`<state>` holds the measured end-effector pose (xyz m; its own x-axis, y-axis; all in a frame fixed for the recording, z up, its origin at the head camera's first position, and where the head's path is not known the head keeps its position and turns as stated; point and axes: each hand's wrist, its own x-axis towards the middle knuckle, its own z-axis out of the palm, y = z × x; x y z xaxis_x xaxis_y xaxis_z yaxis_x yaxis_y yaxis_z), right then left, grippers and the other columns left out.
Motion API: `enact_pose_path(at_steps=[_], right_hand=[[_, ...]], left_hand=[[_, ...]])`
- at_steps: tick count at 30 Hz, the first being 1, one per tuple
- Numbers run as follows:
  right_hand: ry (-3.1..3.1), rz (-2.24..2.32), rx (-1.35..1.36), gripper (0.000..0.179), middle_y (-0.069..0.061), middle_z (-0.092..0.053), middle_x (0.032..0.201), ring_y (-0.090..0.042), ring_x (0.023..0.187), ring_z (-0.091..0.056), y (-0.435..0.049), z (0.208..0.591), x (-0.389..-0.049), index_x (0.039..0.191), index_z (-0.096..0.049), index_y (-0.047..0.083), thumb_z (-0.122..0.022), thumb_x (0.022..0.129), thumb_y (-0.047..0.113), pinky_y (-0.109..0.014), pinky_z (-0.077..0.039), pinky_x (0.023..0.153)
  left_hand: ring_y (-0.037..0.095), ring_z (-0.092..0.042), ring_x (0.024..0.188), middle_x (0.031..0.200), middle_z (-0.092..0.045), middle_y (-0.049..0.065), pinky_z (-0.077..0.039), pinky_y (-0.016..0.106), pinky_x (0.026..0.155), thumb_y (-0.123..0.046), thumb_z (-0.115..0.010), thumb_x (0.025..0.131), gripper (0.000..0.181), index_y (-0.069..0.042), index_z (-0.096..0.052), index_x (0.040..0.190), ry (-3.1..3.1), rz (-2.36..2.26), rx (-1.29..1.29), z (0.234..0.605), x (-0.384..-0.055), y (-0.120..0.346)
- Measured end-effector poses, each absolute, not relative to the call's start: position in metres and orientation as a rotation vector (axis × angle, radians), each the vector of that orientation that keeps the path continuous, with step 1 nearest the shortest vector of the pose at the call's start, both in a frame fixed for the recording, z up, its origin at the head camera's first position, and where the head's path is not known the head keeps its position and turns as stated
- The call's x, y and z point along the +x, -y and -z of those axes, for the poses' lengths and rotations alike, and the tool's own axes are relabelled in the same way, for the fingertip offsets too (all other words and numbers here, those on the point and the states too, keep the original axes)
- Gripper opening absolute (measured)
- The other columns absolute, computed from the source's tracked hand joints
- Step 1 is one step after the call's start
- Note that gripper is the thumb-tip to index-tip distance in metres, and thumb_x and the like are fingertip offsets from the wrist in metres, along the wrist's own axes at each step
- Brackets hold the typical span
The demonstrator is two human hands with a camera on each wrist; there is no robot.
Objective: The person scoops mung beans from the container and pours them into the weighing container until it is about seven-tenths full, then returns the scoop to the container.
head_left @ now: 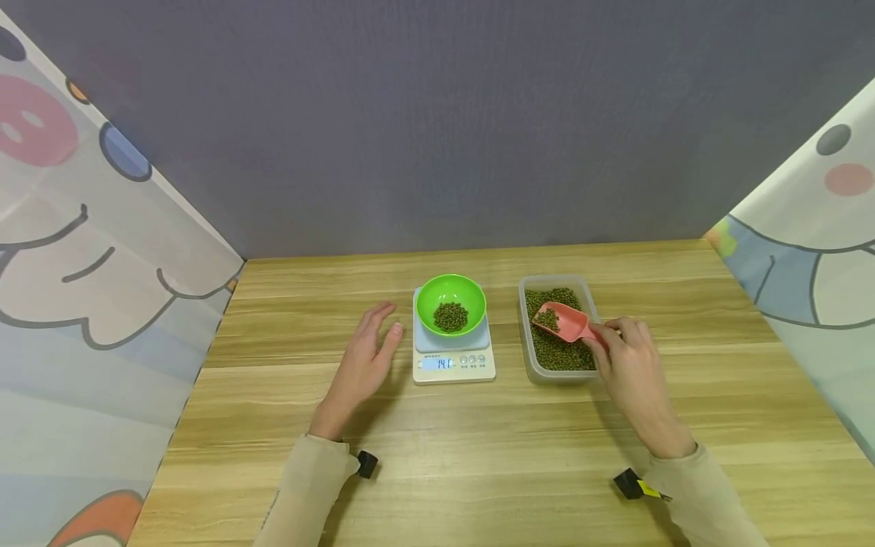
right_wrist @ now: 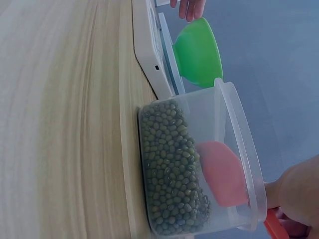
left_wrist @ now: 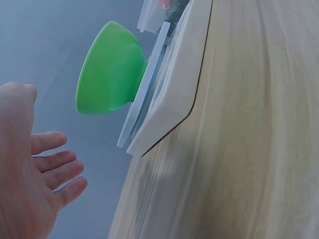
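Note:
My right hand (head_left: 632, 368) pinches the handle of a pink scoop (head_left: 578, 328). Some green mung beans lie in the scoop, which sits inside a clear plastic container (head_left: 557, 375) partly filled with mung beans (right_wrist: 169, 174). To the left, a green bowl (head_left: 469, 292) with a small heap of beans in it stands on a white kitchen scale (head_left: 454, 372); the display reads about 14.1. Just left of the scale is my left hand (head_left: 362, 357), fingers relaxed and holding nothing. In the left wrist view its fingers (left_wrist: 62, 174) are apart from the bowl.
All this stands on a wooden table (head_left: 451, 463). A dark grey panel (head_left: 437, 129) rises behind its back edge. Cartoon-printed sheets (head_left: 82, 304) flank both sides. Each sleeve carries a small black device (head_left: 367, 464) at the wrist.

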<state>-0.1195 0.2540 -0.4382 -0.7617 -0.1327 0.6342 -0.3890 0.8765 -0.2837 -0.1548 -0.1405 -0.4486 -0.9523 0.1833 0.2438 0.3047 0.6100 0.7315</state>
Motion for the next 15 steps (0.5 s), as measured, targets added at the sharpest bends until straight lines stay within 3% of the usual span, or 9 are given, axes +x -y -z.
enact_pose_path(at_steps=[15], right_hand=[[2.391,-0.521,0.362,0.023,-0.026,-0.064,0.09,-0.038,0.077,-0.051,-0.2547,0.4317,-0.12,0.099,-0.073,-0.015,-0.082,0.082,-0.003,-0.04,-0.038,0.065]], left_hand=[[0.039,-0.04,0.147,0.158,-0.044,0.018,-0.033,0.059,0.12,-0.035,-0.044,0.111,0.053,-0.003,-0.045,0.153,2.678,1.265,-0.414,0.4448,-0.1569,0.1404]])
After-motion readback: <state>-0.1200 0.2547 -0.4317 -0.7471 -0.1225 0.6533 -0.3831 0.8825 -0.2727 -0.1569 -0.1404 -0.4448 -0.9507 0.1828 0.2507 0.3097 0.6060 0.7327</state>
